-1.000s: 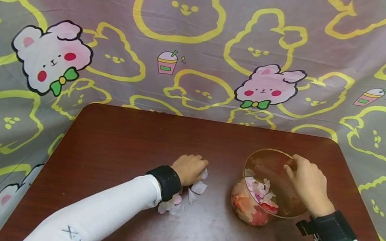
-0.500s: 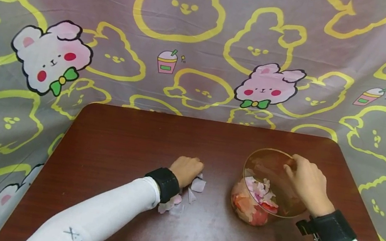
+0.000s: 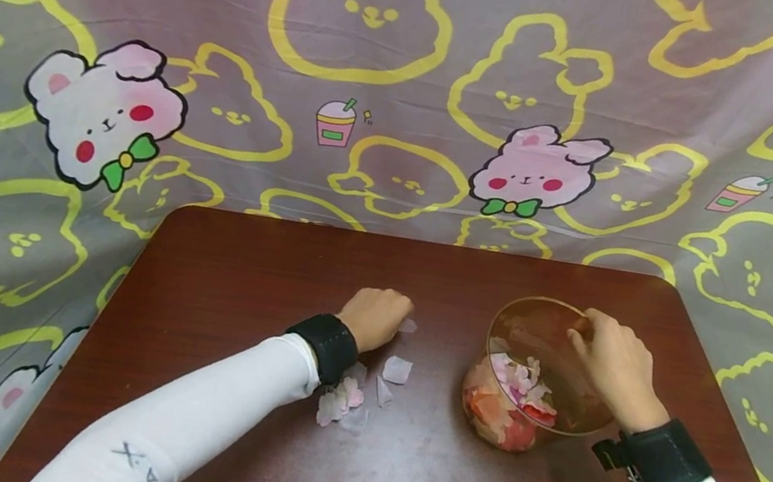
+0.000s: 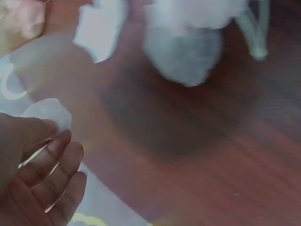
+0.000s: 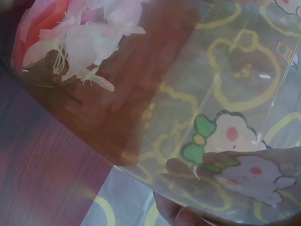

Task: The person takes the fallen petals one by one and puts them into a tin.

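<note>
- Pinching a pale, thin petal [image 4: 48, 112] between curled fingertips [image 4: 51, 157], the left hand [image 3: 376, 315] hovers just above the dark red-brown table [image 3: 260, 272]; the petal looks white to faint pink, soft-edged and slightly translucent.
- Lying loose on the table at about 5 o'clock from that hand is a small scatter of petals [image 3: 363, 389], white and light pink, some flat, some curled; in the left wrist view they are blurred.
- At 3 o'clock from the left hand stands a clear bowl [image 3: 541, 367], tipped toward the left hand, its glassy wall reflecting the patterned cloth.
- Inside the bowl, heaped against the lower side, are more petals [image 3: 509, 395]: pink and white on top, orange-red beneath.
- The right hand [image 3: 613, 365] grips the bowl's rim at its far right edge, fingers curled over the lip.
- A grey cloth [image 3: 414, 68] printed with yellow outlines and pink bunnies hangs behind the table at 12 o'clock.
</note>
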{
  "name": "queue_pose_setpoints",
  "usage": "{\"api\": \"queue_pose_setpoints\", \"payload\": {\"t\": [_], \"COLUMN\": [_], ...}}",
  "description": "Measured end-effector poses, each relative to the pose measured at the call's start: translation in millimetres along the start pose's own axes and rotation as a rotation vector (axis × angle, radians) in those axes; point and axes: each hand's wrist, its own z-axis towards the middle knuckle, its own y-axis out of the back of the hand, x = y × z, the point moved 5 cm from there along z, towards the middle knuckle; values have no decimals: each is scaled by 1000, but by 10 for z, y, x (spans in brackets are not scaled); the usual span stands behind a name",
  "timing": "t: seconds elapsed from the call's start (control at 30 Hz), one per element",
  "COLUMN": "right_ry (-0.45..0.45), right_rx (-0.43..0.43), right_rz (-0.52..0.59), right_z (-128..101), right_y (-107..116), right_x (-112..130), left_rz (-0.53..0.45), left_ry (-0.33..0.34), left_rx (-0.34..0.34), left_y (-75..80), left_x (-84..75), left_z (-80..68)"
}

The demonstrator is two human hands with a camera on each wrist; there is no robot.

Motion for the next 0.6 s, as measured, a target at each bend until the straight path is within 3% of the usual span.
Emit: {"api": "queue_pose_setpoints", "payload": {"t": [0.33, 0.6], "right_ry": [-5, -7], "right_rx": [2, 2], "right_rz": [-10, -8], "right_z": [17, 13], "right_y": [10, 16], "right_x": [16, 13], "left_rz": [-72, -92], "left_ry": [-51, -81], "left_rx": [-182, -174], "left_y": [583, 934], "left_x": [-101, -438], "left_z": [207, 373]}}
